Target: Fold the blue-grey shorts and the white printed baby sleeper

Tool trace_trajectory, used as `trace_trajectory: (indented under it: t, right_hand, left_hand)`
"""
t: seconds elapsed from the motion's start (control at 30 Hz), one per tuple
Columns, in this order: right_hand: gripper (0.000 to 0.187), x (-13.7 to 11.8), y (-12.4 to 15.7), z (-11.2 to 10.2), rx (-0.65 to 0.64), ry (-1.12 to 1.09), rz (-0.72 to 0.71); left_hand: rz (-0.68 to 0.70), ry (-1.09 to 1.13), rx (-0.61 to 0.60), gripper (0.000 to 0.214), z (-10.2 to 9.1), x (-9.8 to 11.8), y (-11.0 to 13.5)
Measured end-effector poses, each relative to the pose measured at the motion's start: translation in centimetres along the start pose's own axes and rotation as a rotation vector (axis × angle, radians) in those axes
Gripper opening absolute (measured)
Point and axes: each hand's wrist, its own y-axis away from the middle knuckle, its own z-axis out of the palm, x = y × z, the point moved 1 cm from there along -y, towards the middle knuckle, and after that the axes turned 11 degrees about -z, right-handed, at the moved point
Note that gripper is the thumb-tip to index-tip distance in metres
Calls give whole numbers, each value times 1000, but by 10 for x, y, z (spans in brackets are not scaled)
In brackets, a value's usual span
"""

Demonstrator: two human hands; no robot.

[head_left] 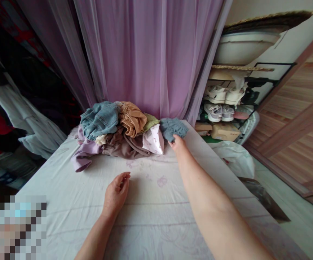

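Observation:
A heap of clothes lies at the far end of a bed covered by a pale floral sheet (151,213). In the heap are blue jeans (99,119), a tan garment (131,117), a white printed piece (153,139), a mauve garment (84,153) and a grey-blue cloth (172,128) at the right end. My right hand (177,142) reaches out and grips the near edge of the grey-blue cloth. My left hand (116,193) hovers low over the sheet in front of the heap, fingers loosely curled, holding nothing.
Purple curtains (151,54) hang behind the bed. A shoe rack (226,104) with sneakers and boxes stands to the right, with a white bag (234,159) on the floor and a wooden door (302,119) beyond. Dark hanging clothes (23,90) crowd the left.

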Motion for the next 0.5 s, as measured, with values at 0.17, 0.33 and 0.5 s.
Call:
trace_trajectory:
  t: [0.17, 0.33, 0.5]
  right_hand:
    - [35, 36, 5, -18, 21, 58, 55]
    - [38, 29, 5, -18, 92, 89, -24]
    - [34, 30, 13, -22, 125, 93, -83]
  left_hand:
    - [11, 6, 8, 32, 0, 1, 0]
    - [0, -1, 11, 33, 0, 1, 0]
    - [-6, -3, 7, 33, -1, 2, -1]
